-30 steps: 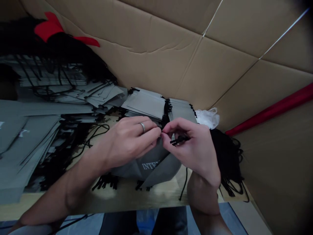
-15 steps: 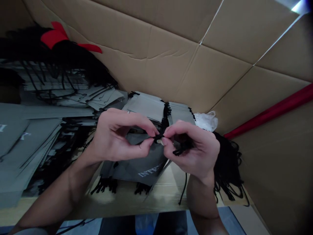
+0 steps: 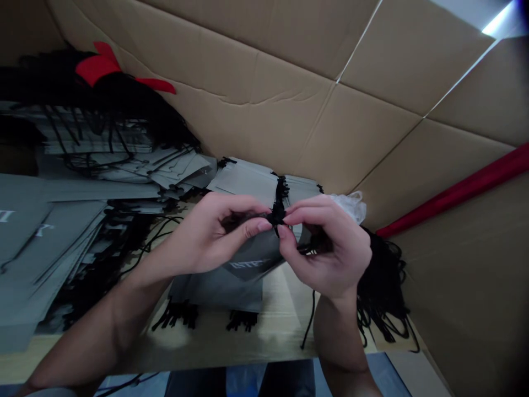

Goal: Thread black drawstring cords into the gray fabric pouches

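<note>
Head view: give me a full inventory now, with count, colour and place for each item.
grey bag: one, grey with white lettering, centre, top edge raised
black cord: one, black, pinched at the bag's top
bag stacks: many, grey, left side and centre back
loose cords: a tangle, black, lower right
cord heap: one, black, far left, with a red scrap on top
plastic bag: one, white, right of centre, at the back
cardboard walls: brown, back and right
red bar: one, red, along the right side
table: one, light wood, under everything
left hand: fingers pinch the cord
right hand: fingers pinch the cord
</note>
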### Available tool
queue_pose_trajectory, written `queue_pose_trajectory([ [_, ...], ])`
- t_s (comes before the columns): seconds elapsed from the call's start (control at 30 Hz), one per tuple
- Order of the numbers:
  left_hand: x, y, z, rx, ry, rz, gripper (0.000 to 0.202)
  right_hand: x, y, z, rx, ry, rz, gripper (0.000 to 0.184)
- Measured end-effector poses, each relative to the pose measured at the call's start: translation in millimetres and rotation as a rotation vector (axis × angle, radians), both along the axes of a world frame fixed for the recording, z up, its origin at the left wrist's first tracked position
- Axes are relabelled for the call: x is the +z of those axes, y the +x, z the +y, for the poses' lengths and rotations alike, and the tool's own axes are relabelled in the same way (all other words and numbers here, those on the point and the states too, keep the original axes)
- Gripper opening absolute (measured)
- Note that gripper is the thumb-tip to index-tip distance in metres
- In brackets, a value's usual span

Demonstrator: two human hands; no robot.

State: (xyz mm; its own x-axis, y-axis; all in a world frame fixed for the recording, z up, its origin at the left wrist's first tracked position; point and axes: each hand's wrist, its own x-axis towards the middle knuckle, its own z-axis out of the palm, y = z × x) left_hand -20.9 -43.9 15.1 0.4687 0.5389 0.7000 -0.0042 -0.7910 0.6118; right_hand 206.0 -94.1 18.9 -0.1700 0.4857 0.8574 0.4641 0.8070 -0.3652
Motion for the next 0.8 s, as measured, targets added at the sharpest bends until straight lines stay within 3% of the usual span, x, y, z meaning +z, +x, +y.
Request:
queue_pose_trajectory([
  [0.13, -0.9, -4.5, -3.3, 0.145, 0.186, 0.052, 0.011, 1.2, 3.2, -4.7, 0.108, -0.286, 0.131, 0.027],
  [0.23, -1.7, -6.0, -6.3, 0.171, 0.25, 0.076, 0.009, 3.9, 2.4, -5.0, 0.132, -0.372, 0.157, 0.021],
  [0.4, -0.9, -4.8, -8.9, 0.187, 0.309, 0.13, 0.012, 9.3, 2.1, -0.4, 0.129, -0.381, 0.151, 0.008],
  [0.8, 1.8, -9.6, -10.8, 0.218, 0.328, 0.191, 0.015, 6.8, 7.1, 2.5, 0.2, -0.326, 0.111, 0.011],
])
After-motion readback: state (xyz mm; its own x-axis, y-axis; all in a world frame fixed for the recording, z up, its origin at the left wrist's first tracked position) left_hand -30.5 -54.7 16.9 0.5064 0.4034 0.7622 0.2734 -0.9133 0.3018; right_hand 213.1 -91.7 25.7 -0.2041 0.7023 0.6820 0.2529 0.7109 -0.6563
